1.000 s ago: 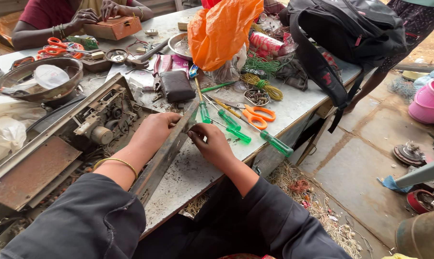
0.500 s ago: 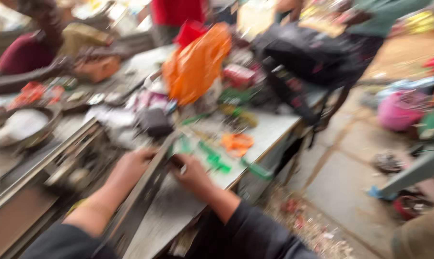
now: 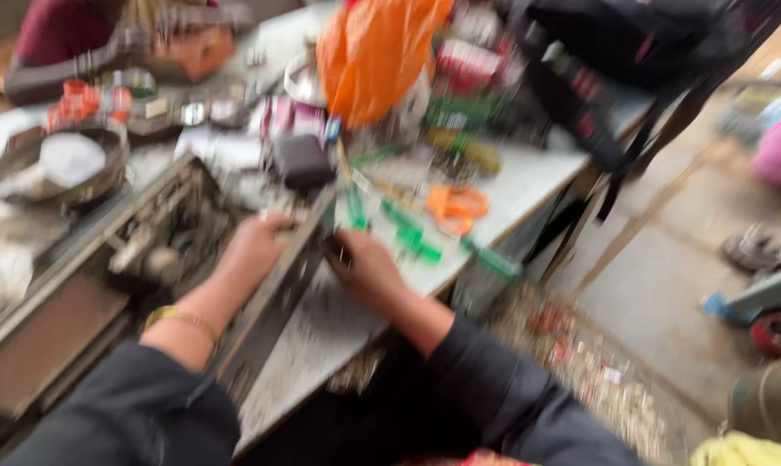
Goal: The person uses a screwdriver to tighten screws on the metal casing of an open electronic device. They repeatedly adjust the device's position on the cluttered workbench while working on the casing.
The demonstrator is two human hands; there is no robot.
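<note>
A cluttered grey workbench (image 3: 528,185) is filling the head view, blurred by camera motion, with an orange plastic bag (image 3: 377,56) and a black backpack (image 3: 632,43) sitting at its far side and a concrete floor (image 3: 658,285) running off to the right. 1 other person's arm (image 3: 71,73) is resting at the far left corner.

The left hand (image 3: 256,246) is curling over the near end of a long grey metal bar (image 3: 278,293) that is lying diagonally across the bench edge; its fingers are wrapping the bar's left side, though how tightly cannot be told through the blur. The right hand (image 3: 364,267) is pressing against the bar's right side, fingers bent, apparently pinching something small and dark that is too blurred to name. Orange scissors (image 3: 458,205) and green-handled tools (image 3: 407,233) are lying just beyond the right hand.

Judging from this, steadying the bar firmly with the left hand while the right works close to it would be keeping it from sliding off the edge.
</note>
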